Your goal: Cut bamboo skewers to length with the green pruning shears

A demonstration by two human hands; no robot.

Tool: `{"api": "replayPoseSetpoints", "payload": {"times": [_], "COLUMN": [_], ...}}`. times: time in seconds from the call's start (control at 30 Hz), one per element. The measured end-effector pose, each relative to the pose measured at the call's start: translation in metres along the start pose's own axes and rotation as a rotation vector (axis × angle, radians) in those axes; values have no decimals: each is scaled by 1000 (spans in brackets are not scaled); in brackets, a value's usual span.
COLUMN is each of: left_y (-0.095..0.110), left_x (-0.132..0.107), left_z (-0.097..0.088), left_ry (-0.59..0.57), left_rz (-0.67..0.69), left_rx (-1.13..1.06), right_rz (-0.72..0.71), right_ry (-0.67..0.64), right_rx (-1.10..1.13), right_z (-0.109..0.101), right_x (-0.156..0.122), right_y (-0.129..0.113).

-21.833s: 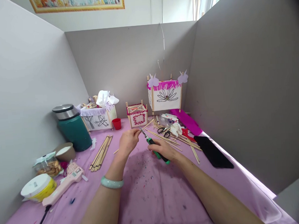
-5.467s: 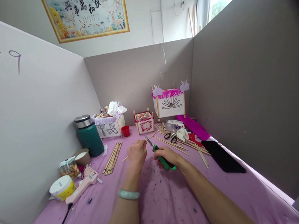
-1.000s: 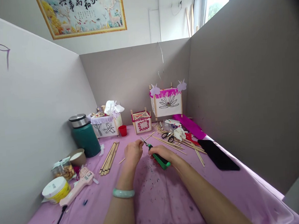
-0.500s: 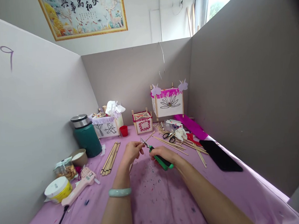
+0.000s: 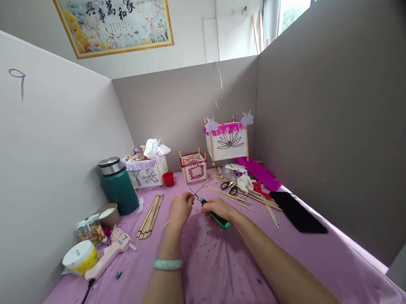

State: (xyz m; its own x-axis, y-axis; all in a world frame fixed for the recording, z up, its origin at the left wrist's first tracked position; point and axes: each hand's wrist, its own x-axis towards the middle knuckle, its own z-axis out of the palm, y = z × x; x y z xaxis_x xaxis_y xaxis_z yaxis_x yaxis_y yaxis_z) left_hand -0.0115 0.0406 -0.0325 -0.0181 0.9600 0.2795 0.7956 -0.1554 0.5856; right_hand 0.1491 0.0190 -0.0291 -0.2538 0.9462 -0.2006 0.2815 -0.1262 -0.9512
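Grey partitions (image 5: 328, 130) and a white partition (image 5: 43, 180) enclosed the space; a framed painting (image 5: 112, 24) and bright window (image 5: 295, 2) showed above.

Single head-worn view, facing forward and down, close above the hands (image 5: 181, 209), toward the far partition (image 5: 187, 111)

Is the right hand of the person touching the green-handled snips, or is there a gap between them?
Touching. The head view shows the right hand wrapped around the green-handled snips, whose end sticks out past the fingers.
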Motion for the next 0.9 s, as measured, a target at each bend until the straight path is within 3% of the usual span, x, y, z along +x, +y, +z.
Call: {"api": "replayPoseSetpoints", "payload": {"times": [0.17, 0.57, 0.67, 0.8, 0.9], "left_y": [1, -8, -8, -7, -5], "left_x": [-1, 5, 4, 3, 2], "left_z": [-3, -9, -9, -6, -5], "left_ry": [-36, -317, -279, -130, -104], "left_rz": [23, -96, -70, 11, 89], "left_rx": [-8, -491, -442, -196, -101], "right_rz": [-8, -25, -45, -33, -2], "right_ry": [-43, -92, -80, -44, -58], "right_rx": [58, 81, 39, -12, 18], "right_z": [-5, -9, -7, -2, -4], "right_x": [0, -8, -5, 3, 4], "right_y": [5, 3, 3, 4, 4]}}
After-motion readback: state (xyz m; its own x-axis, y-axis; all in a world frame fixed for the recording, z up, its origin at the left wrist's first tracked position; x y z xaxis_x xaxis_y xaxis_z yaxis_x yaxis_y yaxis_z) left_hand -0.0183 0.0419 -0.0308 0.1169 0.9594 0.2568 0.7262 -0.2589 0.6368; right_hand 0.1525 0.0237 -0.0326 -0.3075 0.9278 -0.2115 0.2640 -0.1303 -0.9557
